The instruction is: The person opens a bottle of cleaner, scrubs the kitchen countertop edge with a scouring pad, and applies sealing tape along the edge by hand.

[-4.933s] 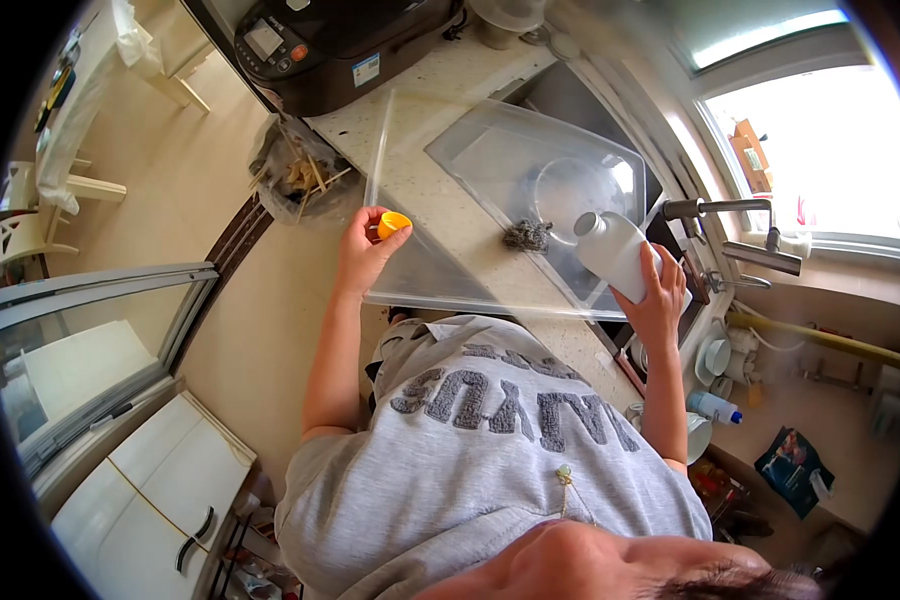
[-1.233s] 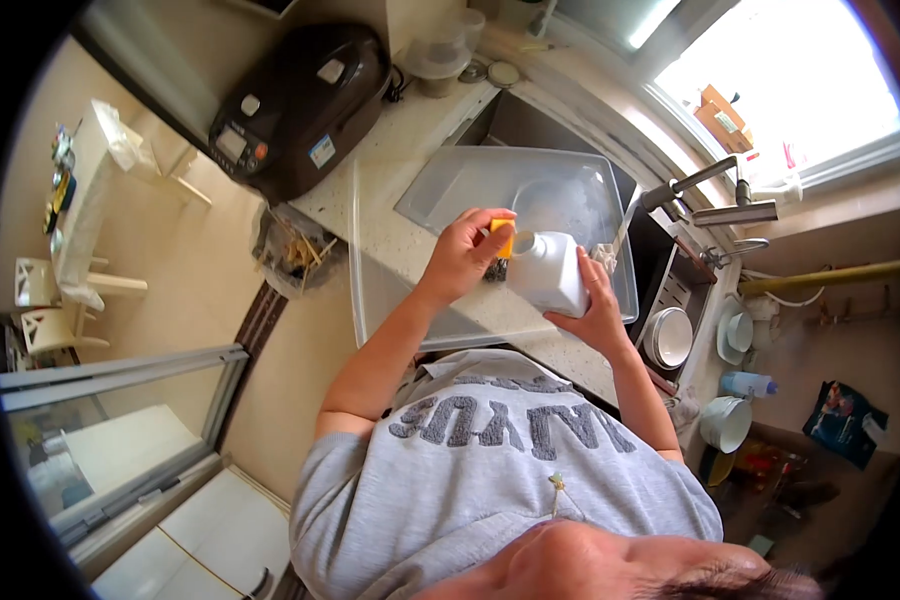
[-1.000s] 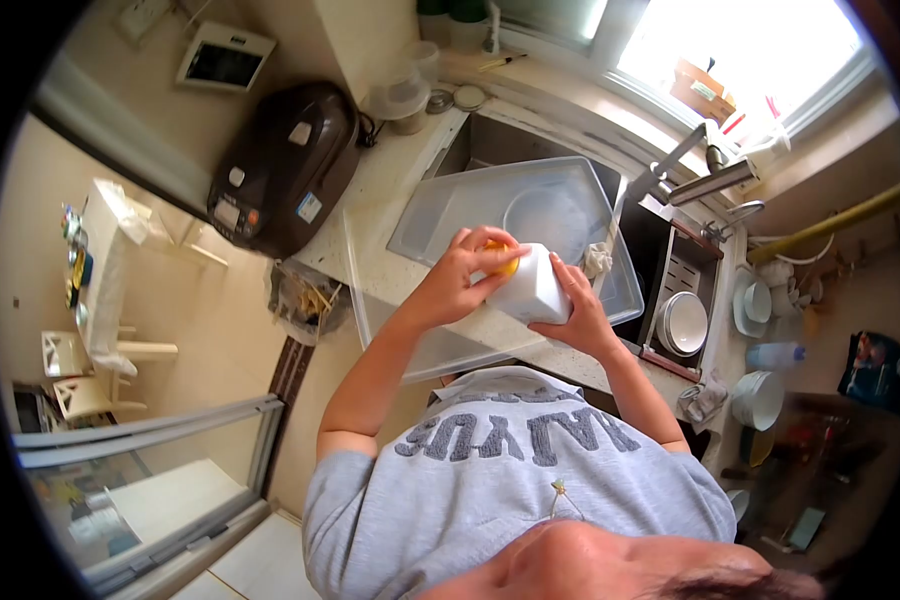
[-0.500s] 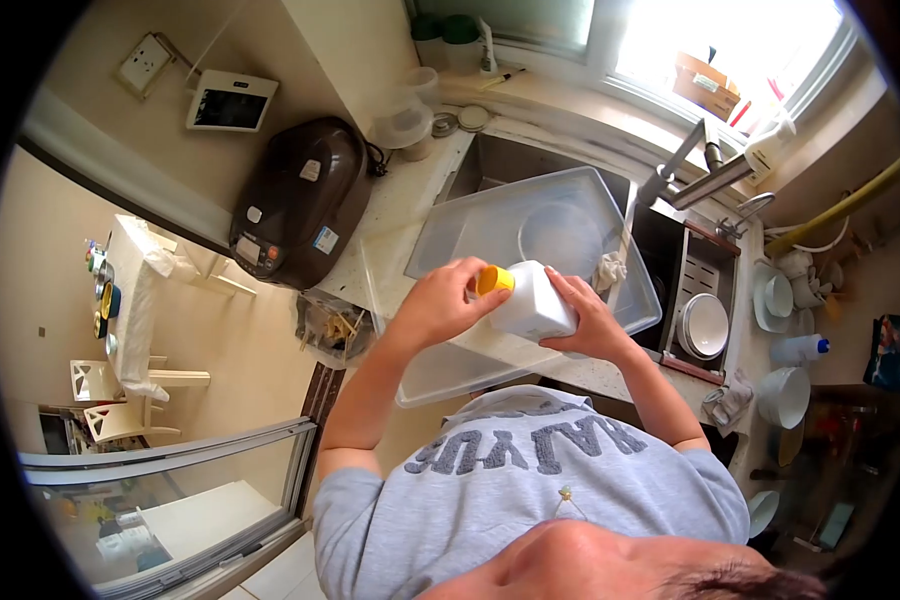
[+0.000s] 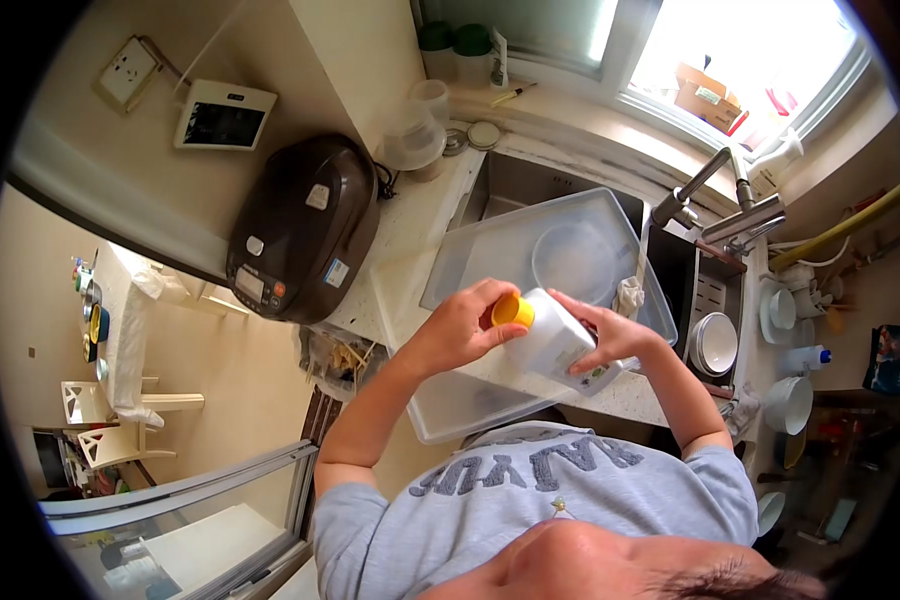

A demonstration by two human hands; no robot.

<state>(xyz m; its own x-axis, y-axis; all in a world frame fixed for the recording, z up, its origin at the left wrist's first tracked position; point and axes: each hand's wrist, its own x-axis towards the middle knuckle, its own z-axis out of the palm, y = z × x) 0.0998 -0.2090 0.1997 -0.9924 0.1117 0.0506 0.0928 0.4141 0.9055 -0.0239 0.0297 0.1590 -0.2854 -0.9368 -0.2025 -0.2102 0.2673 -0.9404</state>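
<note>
A white bottle (image 5: 555, 338) lies tilted between my hands, its mouth end toward the left. On its neck sits a yellow cap (image 5: 512, 312), pinched by the fingers of my left hand (image 5: 462, 325). My right hand (image 5: 612, 338) is wrapped round the bottle's body from the right, near a printed label. Under both hands is a clear plastic bin (image 5: 470, 405) on the counter, reaching over the sink (image 5: 505, 180). A crumpled whitish cloth (image 5: 628, 298) rests at the bin's right side.
A dark brown cooker (image 5: 305, 230) stands on the counter at the left. The faucet (image 5: 692, 188) is behind the sink. Stacked white bowls (image 5: 714, 344) sit in a rack at the right. Below the cooker hangs a bag of sticks (image 5: 340, 360).
The yellow cap, earlier held apart from the bottle, is now on its neck. The bottle has turned in my right hand, and a label now shows. The view has shifted.
</note>
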